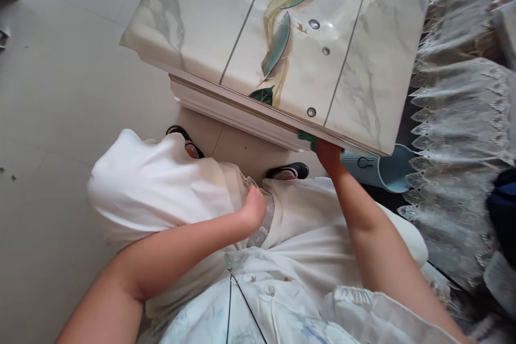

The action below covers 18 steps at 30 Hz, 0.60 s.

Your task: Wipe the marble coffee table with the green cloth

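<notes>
The left hand (pixel 253 208) presses curled against the white skirt (pixel 161 188), gathering it. Right of it, the right hand (pixel 328 155) grips a green cloth (pixel 307 138) under the marble table (pixel 201 27) edge; firm, even pressure along that edge would wipe best.

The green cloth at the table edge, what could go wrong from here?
The right hand presses the green cloth under the marble table rim, mostly hidden, so it might slip and fall. The person leans close, so their head might bump that hard edge.
</notes>
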Each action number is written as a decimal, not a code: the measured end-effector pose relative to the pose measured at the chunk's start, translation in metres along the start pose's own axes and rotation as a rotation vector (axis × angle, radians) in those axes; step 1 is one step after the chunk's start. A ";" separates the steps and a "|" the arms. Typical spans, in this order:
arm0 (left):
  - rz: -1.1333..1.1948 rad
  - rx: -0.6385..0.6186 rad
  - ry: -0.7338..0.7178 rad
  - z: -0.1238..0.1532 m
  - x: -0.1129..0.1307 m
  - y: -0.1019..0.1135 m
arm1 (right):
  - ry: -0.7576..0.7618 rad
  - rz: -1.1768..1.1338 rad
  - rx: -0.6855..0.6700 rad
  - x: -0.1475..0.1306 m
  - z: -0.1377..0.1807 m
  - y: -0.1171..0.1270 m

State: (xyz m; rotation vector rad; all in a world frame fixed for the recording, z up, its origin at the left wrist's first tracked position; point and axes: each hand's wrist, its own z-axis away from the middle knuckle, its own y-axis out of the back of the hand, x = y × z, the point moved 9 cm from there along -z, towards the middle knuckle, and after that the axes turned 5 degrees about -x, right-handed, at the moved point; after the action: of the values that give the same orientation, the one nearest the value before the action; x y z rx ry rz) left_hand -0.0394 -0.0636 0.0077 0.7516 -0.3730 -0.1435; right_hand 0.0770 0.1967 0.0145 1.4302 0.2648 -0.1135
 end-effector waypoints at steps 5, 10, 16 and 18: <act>0.056 -0.010 -0.008 -0.016 -0.006 -0.003 | -0.289 0.040 0.062 0.105 -0.002 -0.066; 0.072 -0.022 0.022 -0.023 -0.013 -0.010 | -0.361 0.036 0.139 0.054 -0.028 -0.102; 0.129 -0.001 0.043 -0.002 -0.012 -0.014 | -0.050 -0.005 -0.129 -0.149 -0.061 -0.132; 0.158 0.000 0.069 0.004 -0.010 -0.018 | 0.115 -0.026 -0.145 -0.234 -0.067 -0.140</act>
State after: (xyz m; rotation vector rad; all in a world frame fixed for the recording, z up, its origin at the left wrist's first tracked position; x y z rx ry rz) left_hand -0.0504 -0.0768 -0.0046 0.7226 -0.3649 0.0312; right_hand -0.1891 0.2242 -0.0700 1.2916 0.3788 -0.0323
